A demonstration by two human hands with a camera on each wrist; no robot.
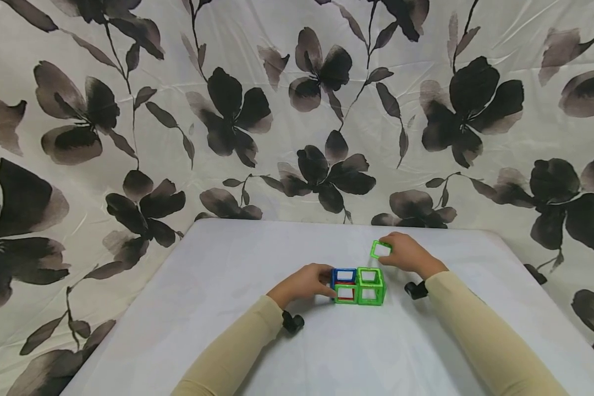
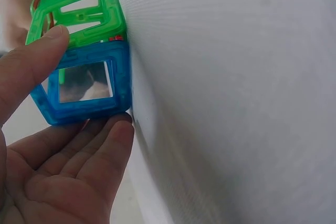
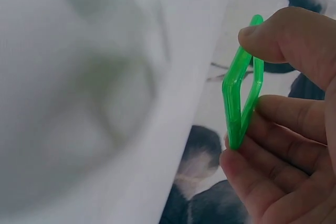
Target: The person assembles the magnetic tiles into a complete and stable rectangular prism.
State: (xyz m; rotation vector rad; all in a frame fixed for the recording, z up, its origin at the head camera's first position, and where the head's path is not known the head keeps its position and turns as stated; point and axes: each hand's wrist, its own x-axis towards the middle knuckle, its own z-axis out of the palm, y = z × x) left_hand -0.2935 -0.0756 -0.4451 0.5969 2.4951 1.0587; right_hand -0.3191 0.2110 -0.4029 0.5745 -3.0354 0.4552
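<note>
A block of joined magnetic tiles (image 1: 358, 286), with green, blue and red frames, stands on the white table. My left hand (image 1: 307, 283) grips its left end; in the left wrist view the thumb lies on a green frame and the fingers are against the far side, with a blue tile (image 2: 79, 109) between them. Beyond the block's back right corner, my right hand (image 1: 408, 254) pinches a single green square tile (image 1: 374, 248) between thumb and fingers. In the right wrist view this green tile (image 3: 233, 98) appears nearly edge-on, apart from the block.
The table is covered with a white cloth (image 1: 218, 258). Behind it hangs a pale curtain (image 1: 257, 192) with dark flower prints. A small black device (image 1: 293, 322) sits at the left wrist, another black device (image 1: 416, 290) at the right wrist.
</note>
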